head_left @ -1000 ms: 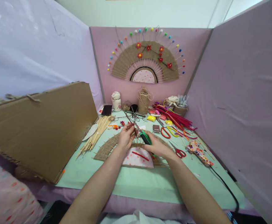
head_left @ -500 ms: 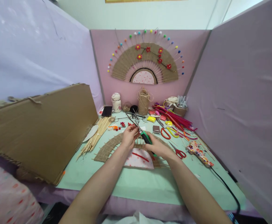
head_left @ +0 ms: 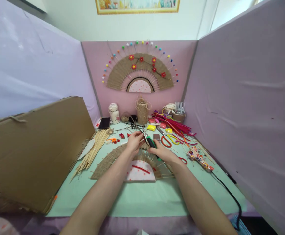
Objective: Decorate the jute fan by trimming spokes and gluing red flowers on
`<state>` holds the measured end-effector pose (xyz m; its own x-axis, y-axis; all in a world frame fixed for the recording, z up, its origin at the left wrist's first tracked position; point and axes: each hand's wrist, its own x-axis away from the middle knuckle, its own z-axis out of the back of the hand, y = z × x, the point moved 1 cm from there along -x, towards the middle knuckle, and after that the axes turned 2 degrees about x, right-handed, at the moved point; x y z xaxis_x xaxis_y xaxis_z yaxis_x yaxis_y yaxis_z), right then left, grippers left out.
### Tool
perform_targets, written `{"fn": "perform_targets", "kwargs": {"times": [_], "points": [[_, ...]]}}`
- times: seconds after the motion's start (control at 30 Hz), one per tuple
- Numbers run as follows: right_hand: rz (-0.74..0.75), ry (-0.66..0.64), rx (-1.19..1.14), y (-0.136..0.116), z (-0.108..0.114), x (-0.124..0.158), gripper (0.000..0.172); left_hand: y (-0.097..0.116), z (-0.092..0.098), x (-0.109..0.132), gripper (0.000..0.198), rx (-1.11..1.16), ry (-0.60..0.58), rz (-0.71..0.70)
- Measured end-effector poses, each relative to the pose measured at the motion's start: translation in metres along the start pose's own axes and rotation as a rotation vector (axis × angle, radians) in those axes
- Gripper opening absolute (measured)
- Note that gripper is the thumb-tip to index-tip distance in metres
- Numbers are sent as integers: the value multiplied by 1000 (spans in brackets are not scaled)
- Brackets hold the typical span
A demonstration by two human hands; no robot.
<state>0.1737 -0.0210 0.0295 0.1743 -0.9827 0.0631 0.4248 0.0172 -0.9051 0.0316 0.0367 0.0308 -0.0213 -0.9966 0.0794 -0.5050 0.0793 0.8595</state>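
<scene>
My left hand (head_left: pixel 134 143) pinches a thin dark wire-like stem (head_left: pixel 137 126), which points up and away from the fingers. My right hand (head_left: pixel 162 153) is wrapped round pliers (head_left: pixel 151 141) with green and black handles. Their jaws lie close to the left fingertips, by the stem; whether they grip it I cannot tell. Below both hands lies a woven twine fan (head_left: pixel 108 161) with thin sticks through it, partly covered by my forearms. At its base is a pink spotted half-disc (head_left: pixel 139 177) with a red strip (head_left: pixel 141 169) on it.
A bundle of sticks (head_left: pixel 93 151) and a cardboard sheet (head_left: pixel 42 150) stand left. A twine spool (head_left: pixel 142 111), white bottle (head_left: pixel 114 113) and pipe cleaners (head_left: pixel 176 124) are at the back. A glue gun (head_left: pixel 200 159) with a cord lies right. A finished fan (head_left: pixel 118 73) hangs behind.
The view has tilted up and turned slightly right, so a wall picture shows more. Both hands keep their grips on the stem and the pliers, close together above the fan.
</scene>
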Motion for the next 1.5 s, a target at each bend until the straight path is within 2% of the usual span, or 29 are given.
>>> {"fn": "perform_targets", "kwargs": {"times": [0.27, 0.43, 0.67, 1.1, 1.3, 1.5], "points": [[-41, 23, -24, -3, -1, 1, 47, -10, 4, -4, 30, 35, 27, -15], [-24, 22, -76, -2, 1, 0, 45, -16, 5, -7, 34, 18, 0, -7], [-69, 31, 5, -3, 2, -2, 44, -23, 7, -9, 34, 19, 12, -11], [23, -6, 126, -3, -2, 0, 48, -14, 7, -6, 34, 87, 50, -100], [32, -1, 161, -2, -3, -1, 44, -15, 7, -5, 38, 80, 44, -64], [20, 36, 220, 12, 1, -6, 45, -19, 0, -12, 33, 51, 51, -11]]}}
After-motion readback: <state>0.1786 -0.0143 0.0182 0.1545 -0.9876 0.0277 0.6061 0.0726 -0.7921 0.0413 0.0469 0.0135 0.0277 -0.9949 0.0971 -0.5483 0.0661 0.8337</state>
